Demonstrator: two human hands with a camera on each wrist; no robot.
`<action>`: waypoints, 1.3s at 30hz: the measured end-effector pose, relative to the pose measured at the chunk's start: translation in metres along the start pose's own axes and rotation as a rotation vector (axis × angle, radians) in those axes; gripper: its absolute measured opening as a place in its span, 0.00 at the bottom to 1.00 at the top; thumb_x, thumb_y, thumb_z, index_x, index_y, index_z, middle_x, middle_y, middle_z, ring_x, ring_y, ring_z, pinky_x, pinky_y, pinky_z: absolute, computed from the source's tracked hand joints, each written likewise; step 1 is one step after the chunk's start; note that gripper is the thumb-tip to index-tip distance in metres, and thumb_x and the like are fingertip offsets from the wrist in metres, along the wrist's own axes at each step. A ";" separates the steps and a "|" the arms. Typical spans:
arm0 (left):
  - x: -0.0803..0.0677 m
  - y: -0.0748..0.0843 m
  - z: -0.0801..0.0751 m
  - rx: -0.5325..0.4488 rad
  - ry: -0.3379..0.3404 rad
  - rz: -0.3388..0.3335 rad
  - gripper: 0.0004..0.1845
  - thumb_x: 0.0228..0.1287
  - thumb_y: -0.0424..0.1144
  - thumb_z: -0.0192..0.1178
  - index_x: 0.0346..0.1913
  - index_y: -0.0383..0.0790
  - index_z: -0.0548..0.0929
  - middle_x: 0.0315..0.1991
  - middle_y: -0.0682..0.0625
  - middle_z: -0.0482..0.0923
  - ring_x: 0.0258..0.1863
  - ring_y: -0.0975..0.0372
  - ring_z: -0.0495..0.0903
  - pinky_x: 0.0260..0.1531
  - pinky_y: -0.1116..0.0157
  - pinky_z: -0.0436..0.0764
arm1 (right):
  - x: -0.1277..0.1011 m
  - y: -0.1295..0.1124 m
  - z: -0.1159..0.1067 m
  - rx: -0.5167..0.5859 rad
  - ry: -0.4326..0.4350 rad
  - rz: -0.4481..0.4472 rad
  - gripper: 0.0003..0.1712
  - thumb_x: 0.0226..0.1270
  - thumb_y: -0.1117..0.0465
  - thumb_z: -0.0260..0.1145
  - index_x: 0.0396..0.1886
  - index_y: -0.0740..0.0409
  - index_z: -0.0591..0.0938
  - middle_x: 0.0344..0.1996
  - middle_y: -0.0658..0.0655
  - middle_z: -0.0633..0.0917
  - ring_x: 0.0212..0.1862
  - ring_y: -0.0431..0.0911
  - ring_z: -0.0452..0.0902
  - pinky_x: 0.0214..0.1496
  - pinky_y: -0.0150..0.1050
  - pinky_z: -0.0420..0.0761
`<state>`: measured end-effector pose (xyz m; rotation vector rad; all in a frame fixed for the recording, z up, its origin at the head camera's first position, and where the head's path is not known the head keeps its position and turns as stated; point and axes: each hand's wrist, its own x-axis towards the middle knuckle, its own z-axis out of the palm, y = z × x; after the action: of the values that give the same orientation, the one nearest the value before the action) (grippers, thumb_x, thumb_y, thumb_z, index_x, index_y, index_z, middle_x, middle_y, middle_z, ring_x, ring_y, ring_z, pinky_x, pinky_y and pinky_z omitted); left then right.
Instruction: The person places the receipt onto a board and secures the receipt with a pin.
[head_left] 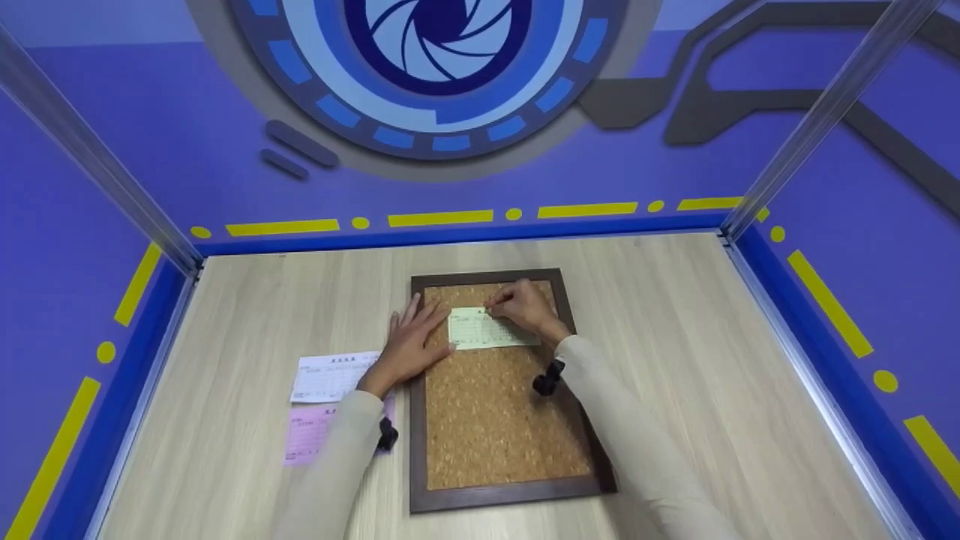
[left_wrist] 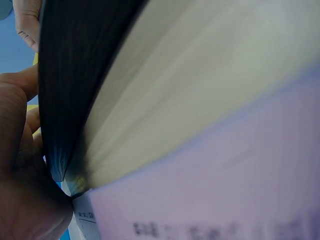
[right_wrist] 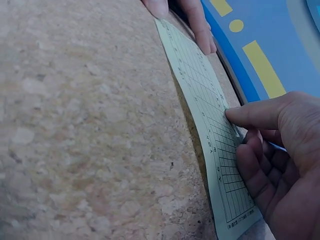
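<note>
Right hand [right_wrist: 280,165] pinches the green slip [right_wrist: 210,135] at its top edge, upon the cork board [head_left: 487,420]; left hand [head_left: 411,341] presses flat, fingers spread, on the slip's left end; long axis runs left-right.

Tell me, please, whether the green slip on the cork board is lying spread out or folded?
Spread out: the green slip lies flat on the cork board, its printed grid showing, the left hand and right hand pressing it.

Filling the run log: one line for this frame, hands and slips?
left hand: flat, holds green slip on corkboard | right hand: presses slip's top edge | white slip, pink slip: on table, left of board
</note>
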<state>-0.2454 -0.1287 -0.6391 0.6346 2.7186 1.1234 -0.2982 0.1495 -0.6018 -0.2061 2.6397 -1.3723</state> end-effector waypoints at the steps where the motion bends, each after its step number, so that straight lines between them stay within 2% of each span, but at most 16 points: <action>1: 0.000 0.001 -0.001 0.005 -0.002 -0.003 0.44 0.73 0.60 0.67 0.86 0.46 0.69 0.90 0.46 0.53 0.91 0.45 0.34 0.81 0.31 0.29 | 0.000 0.000 0.000 0.000 0.000 -0.003 0.05 0.66 0.69 0.79 0.39 0.57 0.97 0.37 0.50 0.95 0.45 0.46 0.91 0.54 0.46 0.88; 7: 0.002 0.007 -0.006 0.027 0.006 0.004 0.43 0.73 0.56 0.68 0.85 0.45 0.70 0.89 0.44 0.55 0.90 0.43 0.36 0.81 0.29 0.32 | 0.002 -0.006 -0.005 -0.029 -0.022 -0.056 0.05 0.67 0.70 0.78 0.39 0.60 0.96 0.38 0.53 0.95 0.43 0.46 0.91 0.51 0.42 0.87; 13: 0.004 0.009 -0.008 0.045 0.011 0.007 0.42 0.74 0.55 0.68 0.85 0.44 0.69 0.89 0.43 0.56 0.90 0.43 0.36 0.81 0.29 0.32 | 0.004 -0.014 -0.007 -0.082 -0.032 -0.027 0.03 0.66 0.69 0.78 0.37 0.61 0.96 0.38 0.53 0.95 0.36 0.42 0.84 0.41 0.34 0.81; 17: 0.002 0.012 -0.010 0.071 0.023 0.002 0.41 0.74 0.54 0.68 0.84 0.42 0.71 0.88 0.41 0.57 0.90 0.41 0.38 0.80 0.27 0.35 | 0.006 -0.019 -0.004 -0.107 -0.038 -0.035 0.04 0.66 0.69 0.77 0.36 0.61 0.96 0.38 0.53 0.95 0.35 0.40 0.82 0.39 0.33 0.80; 22: 0.000 0.014 -0.010 0.081 0.025 -0.005 0.41 0.74 0.54 0.67 0.84 0.43 0.71 0.88 0.42 0.57 0.90 0.42 0.38 0.81 0.28 0.35 | 0.005 -0.018 -0.002 -0.085 -0.031 -0.046 0.03 0.66 0.71 0.78 0.35 0.61 0.96 0.37 0.53 0.94 0.34 0.40 0.80 0.38 0.33 0.79; 27: -0.002 0.015 -0.009 0.106 0.026 0.007 0.40 0.75 0.55 0.65 0.85 0.46 0.70 0.88 0.42 0.57 0.90 0.41 0.38 0.81 0.28 0.36 | 0.001 -0.010 0.000 -0.092 -0.005 -0.131 0.04 0.67 0.71 0.78 0.37 0.60 0.96 0.38 0.54 0.95 0.37 0.41 0.85 0.42 0.36 0.83; 33: -0.004 0.013 -0.005 0.101 0.017 0.023 0.39 0.76 0.55 0.64 0.83 0.44 0.72 0.88 0.40 0.58 0.90 0.39 0.39 0.80 0.26 0.36 | -0.009 0.005 0.006 -0.138 0.058 -0.212 0.04 0.72 0.69 0.75 0.40 0.58 0.94 0.38 0.52 0.93 0.38 0.41 0.82 0.41 0.38 0.81; 35: -0.004 0.013 -0.004 0.112 0.011 0.023 0.38 0.77 0.56 0.64 0.83 0.44 0.73 0.88 0.40 0.58 0.90 0.39 0.39 0.80 0.26 0.37 | -0.013 0.009 0.008 -0.120 0.075 -0.230 0.06 0.73 0.69 0.74 0.44 0.57 0.95 0.40 0.53 0.93 0.39 0.41 0.81 0.43 0.38 0.81; 39: -0.004 0.013 -0.002 0.129 0.005 0.014 0.38 0.76 0.56 0.64 0.83 0.45 0.73 0.88 0.40 0.58 0.90 0.40 0.38 0.80 0.27 0.37 | -0.021 0.019 0.005 0.007 0.093 -0.267 0.10 0.74 0.72 0.72 0.50 0.64 0.93 0.45 0.58 0.92 0.44 0.45 0.82 0.47 0.39 0.81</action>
<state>-0.2378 -0.1233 -0.6283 0.6698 2.8124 0.9601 -0.2773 0.1606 -0.6184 -0.5225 2.7625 -1.5020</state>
